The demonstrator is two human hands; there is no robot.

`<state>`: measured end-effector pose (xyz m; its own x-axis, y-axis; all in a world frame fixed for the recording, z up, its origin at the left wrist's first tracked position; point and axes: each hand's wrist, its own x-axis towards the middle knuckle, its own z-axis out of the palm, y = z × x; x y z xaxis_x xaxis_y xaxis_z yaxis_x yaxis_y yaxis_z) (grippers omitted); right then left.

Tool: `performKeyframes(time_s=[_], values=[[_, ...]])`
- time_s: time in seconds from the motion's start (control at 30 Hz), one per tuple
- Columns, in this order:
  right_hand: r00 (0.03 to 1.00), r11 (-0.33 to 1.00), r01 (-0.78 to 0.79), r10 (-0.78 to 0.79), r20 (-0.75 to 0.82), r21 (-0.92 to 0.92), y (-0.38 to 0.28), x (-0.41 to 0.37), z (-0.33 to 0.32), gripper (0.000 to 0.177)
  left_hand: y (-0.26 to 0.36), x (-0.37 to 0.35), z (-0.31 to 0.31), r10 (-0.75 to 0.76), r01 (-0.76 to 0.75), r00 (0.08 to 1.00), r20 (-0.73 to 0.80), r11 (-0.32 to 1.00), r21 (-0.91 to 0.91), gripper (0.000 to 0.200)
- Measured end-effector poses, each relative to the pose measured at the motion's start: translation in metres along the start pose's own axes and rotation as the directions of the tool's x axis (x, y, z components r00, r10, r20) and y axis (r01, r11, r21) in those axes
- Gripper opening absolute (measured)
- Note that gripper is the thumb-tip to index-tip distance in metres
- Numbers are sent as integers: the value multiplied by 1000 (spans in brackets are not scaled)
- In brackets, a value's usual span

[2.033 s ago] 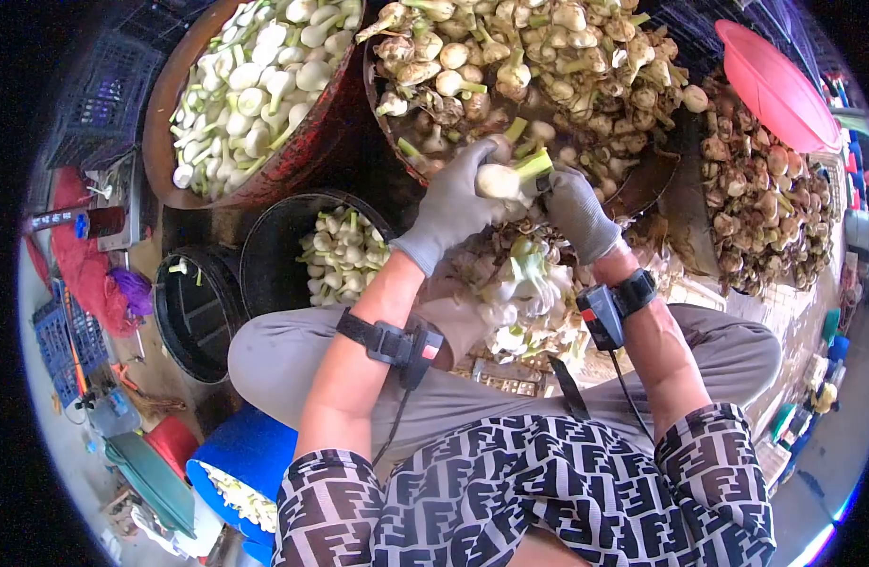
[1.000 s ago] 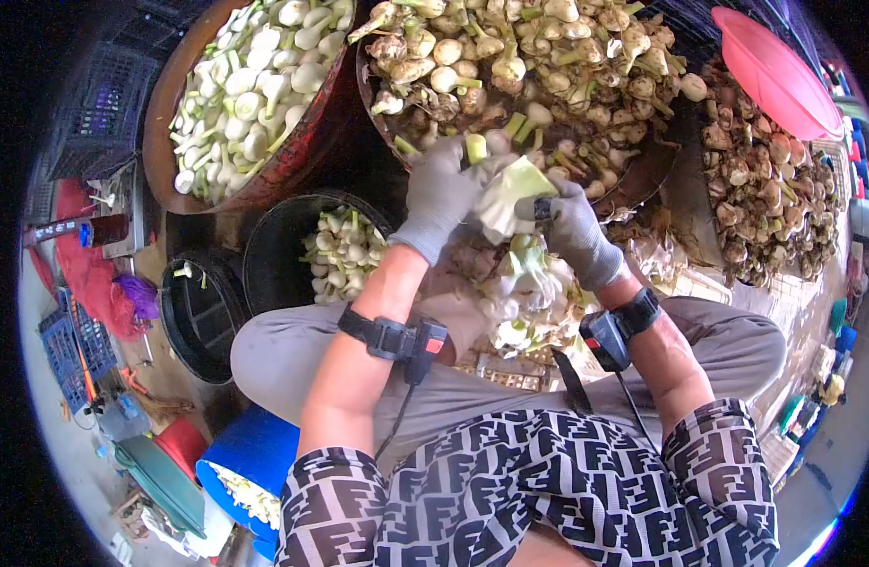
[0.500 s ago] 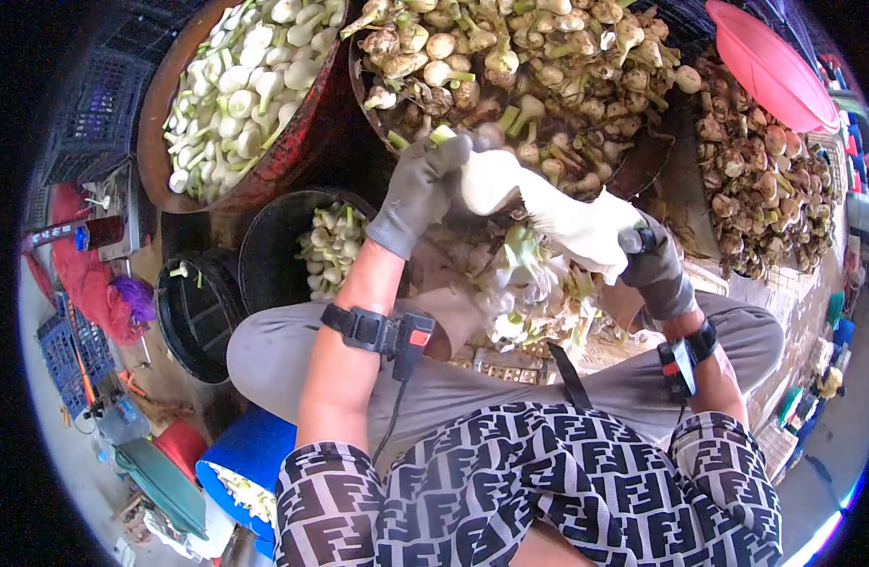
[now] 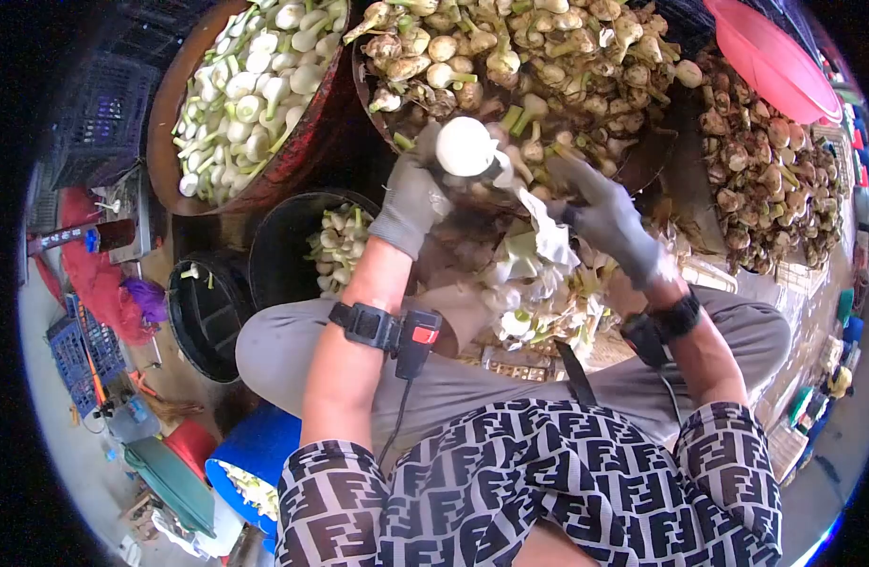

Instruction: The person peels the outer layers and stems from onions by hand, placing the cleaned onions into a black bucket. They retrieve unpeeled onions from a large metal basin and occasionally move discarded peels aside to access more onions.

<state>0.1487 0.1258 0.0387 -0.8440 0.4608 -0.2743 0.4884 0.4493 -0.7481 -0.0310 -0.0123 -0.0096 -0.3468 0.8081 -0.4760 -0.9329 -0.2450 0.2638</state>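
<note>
My left hand point(image 4: 412, 197), in a grey glove, holds a smooth white bulb point(image 4: 465, 146) above the near edge of a tub of soil-stained bulbs point(image 4: 548, 57). To its right is my right hand point(image 4: 612, 219), also gloved, palm down with fingers stretched toward the left. A pale strip of peel point(image 4: 546, 227) hangs between the hands, close to my right fingertips; whether they touch it is unclear. Below lies a heap of peelings and leaves point(image 4: 538, 312) between my legs.
White peeled bulbs point(image 4: 250, 104) fill a large reddish tub at the upper left. Black buckets point(image 4: 207, 317) stand below it, one holding bulbs point(image 4: 340, 246). At right are brown bulbs point(image 4: 770, 170) and a pink basin point(image 4: 774, 57). A blue bucket point(image 4: 228, 477) is at lower left.
The long strip of peel stretched between my hands has come down and hangs loose. My right hand has moved left and its fingers have opened out. The bulb's round end now faces up.
</note>
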Motion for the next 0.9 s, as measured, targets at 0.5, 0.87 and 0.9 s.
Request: performKeyframes(time_s=[0.5,0.87,0.9], values=[[662,967,244,-111,741,-73,-19,-20,15,29,84,-45,32,228,221,965,-130,-435,873,36],[963,768,266,-195,184,-583,81,171,41,37,61,-28,30,169,-65,971,168,-493,868,33],[923,636,368,-335,188,-678,99,188,56,37,57,-24,31,136,-51,981,137,-505,862,34]])
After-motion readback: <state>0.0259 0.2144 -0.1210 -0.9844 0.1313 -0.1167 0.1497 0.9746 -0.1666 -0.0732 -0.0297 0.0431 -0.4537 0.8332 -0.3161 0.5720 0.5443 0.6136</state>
